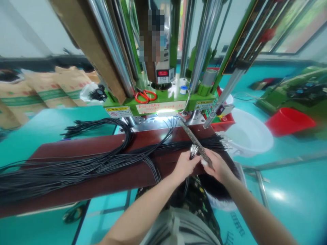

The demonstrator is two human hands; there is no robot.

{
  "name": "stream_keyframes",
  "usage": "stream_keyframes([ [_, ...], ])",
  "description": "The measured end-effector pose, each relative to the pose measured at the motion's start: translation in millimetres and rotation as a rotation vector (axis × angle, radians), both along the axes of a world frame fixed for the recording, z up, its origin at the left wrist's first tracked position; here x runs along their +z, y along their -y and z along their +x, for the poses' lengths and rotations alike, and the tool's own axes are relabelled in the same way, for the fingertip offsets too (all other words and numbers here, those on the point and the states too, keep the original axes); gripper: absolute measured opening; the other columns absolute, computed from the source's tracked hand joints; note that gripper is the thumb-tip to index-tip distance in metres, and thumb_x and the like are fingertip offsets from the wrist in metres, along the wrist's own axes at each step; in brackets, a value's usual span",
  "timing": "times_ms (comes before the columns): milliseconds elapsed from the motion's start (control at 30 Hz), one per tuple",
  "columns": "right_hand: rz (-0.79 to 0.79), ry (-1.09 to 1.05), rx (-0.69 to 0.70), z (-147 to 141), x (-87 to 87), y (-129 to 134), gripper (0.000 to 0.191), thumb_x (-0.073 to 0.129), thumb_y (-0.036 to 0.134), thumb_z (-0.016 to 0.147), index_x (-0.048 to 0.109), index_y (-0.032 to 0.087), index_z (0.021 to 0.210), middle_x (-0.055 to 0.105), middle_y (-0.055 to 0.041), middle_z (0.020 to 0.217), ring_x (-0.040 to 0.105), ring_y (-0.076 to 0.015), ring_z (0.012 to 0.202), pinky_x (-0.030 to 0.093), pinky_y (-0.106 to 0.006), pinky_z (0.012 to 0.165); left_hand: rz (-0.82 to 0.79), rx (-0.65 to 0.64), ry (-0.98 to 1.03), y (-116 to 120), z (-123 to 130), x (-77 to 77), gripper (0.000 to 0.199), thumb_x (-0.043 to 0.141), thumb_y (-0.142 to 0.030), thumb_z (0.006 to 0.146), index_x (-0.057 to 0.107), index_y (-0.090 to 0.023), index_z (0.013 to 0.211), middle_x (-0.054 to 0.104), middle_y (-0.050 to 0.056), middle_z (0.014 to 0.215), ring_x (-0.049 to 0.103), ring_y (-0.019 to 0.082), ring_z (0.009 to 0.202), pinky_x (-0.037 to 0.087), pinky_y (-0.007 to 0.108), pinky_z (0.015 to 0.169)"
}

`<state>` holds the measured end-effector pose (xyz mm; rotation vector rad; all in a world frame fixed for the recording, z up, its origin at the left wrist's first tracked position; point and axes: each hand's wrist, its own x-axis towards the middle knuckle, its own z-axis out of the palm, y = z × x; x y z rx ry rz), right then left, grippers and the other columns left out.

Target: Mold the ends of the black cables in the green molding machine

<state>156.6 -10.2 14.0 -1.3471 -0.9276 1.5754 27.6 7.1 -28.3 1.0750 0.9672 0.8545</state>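
Note:
My right hand (214,165) is closed around the near end of a long narrow metal bar (191,136), which points away toward the lit plate of the press. Close beside it, my left hand (185,166) pinches a small bunch of silver-ended cables (194,149); their exact ends are too small to make out. Behind both hands, a bundle of black cables (176,145) lies across the brown tabletop (99,182), its pale tips to the right. A few thin cables (171,127) run up to the lit plate (155,122).
A green press (122,102) with steel columns stands ahead, red-handled scissors (145,97) on its ledge. Rightward are a white basin (255,132), a red bucket (288,122) and a red tray (227,120). Paper sacks (48,88) stand left. A thick cable bundle (63,173) covers the left tabletop.

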Motion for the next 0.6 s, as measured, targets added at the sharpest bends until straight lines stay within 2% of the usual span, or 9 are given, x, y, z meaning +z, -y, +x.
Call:
stream_keyframes([
  [300,0.066,-0.072,-0.068,1.6,-21.7,4.5,0.036,0.051,0.043,0.081,0.056,0.019,0.108,0.047,0.0051,0.053,0.023,-0.0013,0.031,0.012,-0.017,0.031,0.065,0.003,-0.097,0.8,-3.1,1.9,0.025,0.059,-0.038,0.070,0.048,-0.016,0.063,0.043,-0.006,0.044,0.034,0.005,0.035,0.025,0.017,0.036],
  [467,0.004,0.031,-0.122,-3.0,-16.1,6.7,0.045,0.056,0.045,0.076,0.056,0.021,0.113,0.051,0.0023,0.060,0.033,-0.0034,0.038,0.020,-0.016,0.032,0.088,-0.018,-0.162,0.7,-4.3,-0.4,0.023,0.057,-0.037,0.071,0.048,-0.016,0.064,0.043,-0.006,0.043,0.036,0.006,0.037,0.027,0.018,0.038],
  [600,0.043,0.178,-0.066,-7.6,-10.4,8.2,0.050,0.057,0.048,0.073,0.058,0.019,0.114,0.049,0.0022,0.057,0.036,-0.0057,0.040,0.024,-0.017,0.032,0.108,0.011,-0.173,4.5,-6.9,0.2,0.022,0.056,-0.036,0.073,0.050,-0.016,0.066,0.043,-0.005,0.044,0.038,0.007,0.040,0.028,0.019,0.041],
])
